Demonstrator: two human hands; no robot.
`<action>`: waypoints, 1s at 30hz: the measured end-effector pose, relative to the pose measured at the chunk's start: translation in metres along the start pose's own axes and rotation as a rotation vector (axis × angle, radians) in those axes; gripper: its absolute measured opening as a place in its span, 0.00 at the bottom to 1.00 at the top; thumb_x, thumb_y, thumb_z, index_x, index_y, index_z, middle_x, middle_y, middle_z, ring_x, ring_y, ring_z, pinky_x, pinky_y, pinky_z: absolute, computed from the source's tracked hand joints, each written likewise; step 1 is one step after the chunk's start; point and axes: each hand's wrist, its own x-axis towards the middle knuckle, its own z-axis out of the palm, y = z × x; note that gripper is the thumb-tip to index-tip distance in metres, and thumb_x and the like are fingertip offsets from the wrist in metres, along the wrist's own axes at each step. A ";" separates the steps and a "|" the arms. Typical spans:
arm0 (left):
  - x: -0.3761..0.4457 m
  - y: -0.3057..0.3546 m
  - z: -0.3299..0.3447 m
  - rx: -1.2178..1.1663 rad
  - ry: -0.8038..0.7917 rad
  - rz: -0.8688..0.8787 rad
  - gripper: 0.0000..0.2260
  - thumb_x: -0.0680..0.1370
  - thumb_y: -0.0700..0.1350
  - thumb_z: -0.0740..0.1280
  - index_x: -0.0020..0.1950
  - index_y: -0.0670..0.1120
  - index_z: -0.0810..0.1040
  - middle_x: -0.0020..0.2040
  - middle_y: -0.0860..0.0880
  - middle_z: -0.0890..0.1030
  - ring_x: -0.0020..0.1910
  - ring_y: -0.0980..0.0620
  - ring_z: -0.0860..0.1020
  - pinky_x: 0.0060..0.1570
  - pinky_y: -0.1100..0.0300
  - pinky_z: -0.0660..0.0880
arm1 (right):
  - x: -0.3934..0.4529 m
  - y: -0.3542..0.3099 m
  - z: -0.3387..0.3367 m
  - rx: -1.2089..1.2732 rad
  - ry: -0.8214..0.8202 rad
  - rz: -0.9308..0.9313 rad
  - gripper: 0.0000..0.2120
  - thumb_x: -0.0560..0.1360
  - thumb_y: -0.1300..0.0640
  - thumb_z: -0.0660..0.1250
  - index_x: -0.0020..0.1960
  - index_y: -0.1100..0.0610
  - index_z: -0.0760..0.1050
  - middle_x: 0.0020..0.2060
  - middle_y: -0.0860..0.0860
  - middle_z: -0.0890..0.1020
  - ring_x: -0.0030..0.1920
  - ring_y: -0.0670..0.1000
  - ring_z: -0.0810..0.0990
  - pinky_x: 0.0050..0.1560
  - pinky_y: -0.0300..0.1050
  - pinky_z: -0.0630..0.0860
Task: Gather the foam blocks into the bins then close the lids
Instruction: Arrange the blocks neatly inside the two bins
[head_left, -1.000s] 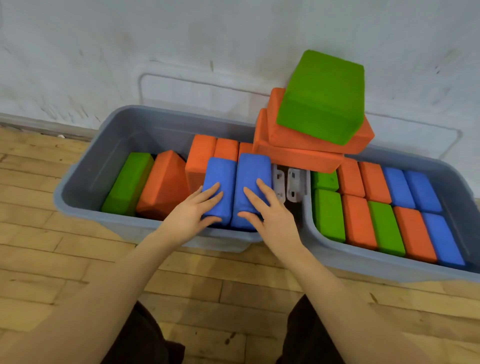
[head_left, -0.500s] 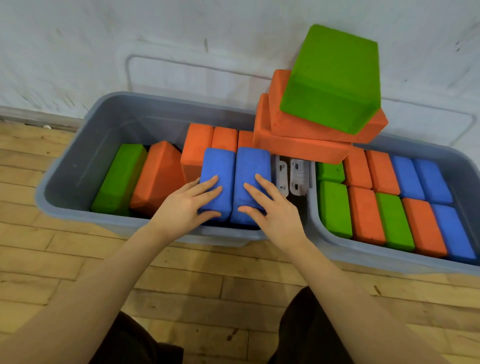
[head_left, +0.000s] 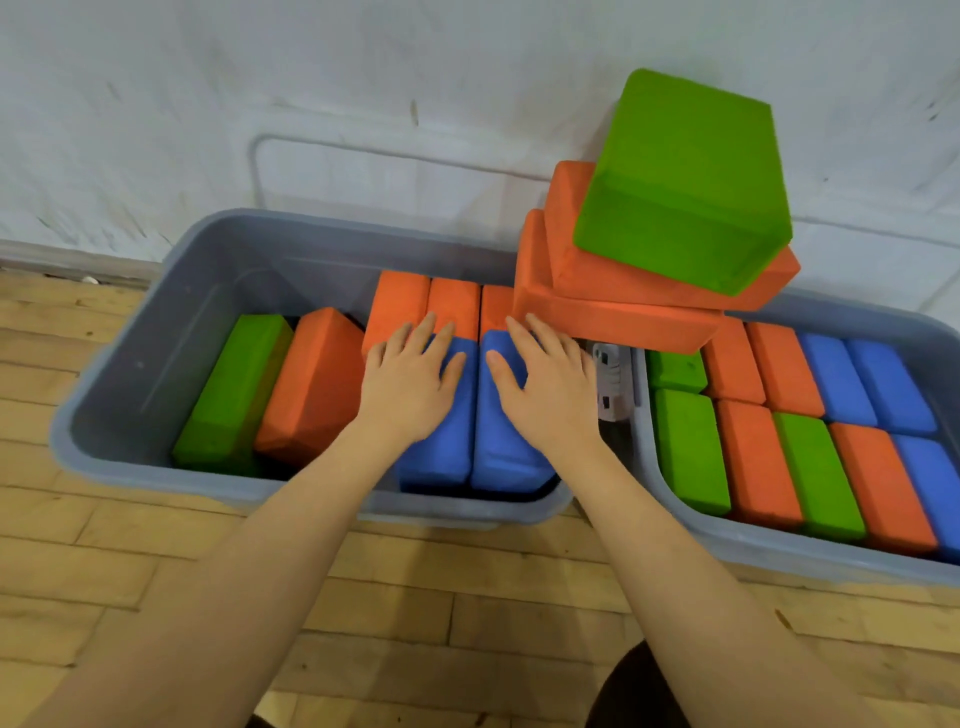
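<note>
Two grey bins stand side by side against the wall. The left bin (head_left: 130, 395) holds a green block (head_left: 228, 400), a tilted orange block (head_left: 311, 384), three upright orange blocks (head_left: 400, 304) at the back and two blue blocks (head_left: 447, 457) at the front. My left hand (head_left: 410, 379) and my right hand (head_left: 545, 384) lie flat on the blue blocks, fingers straight, fingertips reaching the orange ones. The right bin (head_left: 675, 499) is packed with green, orange and blue blocks. Two large orange blocks (head_left: 623, 312) and a green block (head_left: 685, 182) are stacked across the bins' adjoining rims.
A white wall (head_left: 363, 78) rises right behind the bins, with the bins' pale lids (head_left: 322, 161) leaning against it. Grey lid latches (head_left: 613, 384) show between the bins. Wooden floor (head_left: 467, 623) spreads in front.
Both hands have slid forward along the blue blocks toward the orange ones. The blue blocks sit lower and deeper in the left bin.
</note>
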 end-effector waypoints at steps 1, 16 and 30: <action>0.000 -0.003 0.006 0.007 -0.026 -0.006 0.23 0.82 0.55 0.50 0.76 0.51 0.58 0.77 0.49 0.56 0.75 0.46 0.55 0.69 0.49 0.53 | 0.003 0.003 0.004 0.031 -0.076 0.018 0.25 0.80 0.42 0.53 0.74 0.50 0.63 0.74 0.50 0.63 0.72 0.56 0.62 0.70 0.53 0.55; -0.012 -0.022 0.059 0.117 -0.177 -0.017 0.26 0.80 0.57 0.41 0.77 0.52 0.51 0.78 0.50 0.49 0.77 0.47 0.48 0.71 0.44 0.43 | -0.010 0.017 0.038 -0.099 -0.179 0.028 0.35 0.74 0.39 0.34 0.76 0.51 0.55 0.75 0.51 0.60 0.75 0.56 0.56 0.73 0.52 0.52; -0.002 -0.035 0.052 0.137 -0.208 0.032 0.26 0.80 0.58 0.41 0.77 0.52 0.51 0.78 0.50 0.51 0.76 0.49 0.49 0.71 0.46 0.48 | -0.009 0.001 0.066 -0.171 -0.211 0.021 0.37 0.74 0.40 0.33 0.75 0.54 0.58 0.75 0.54 0.60 0.76 0.56 0.54 0.75 0.52 0.41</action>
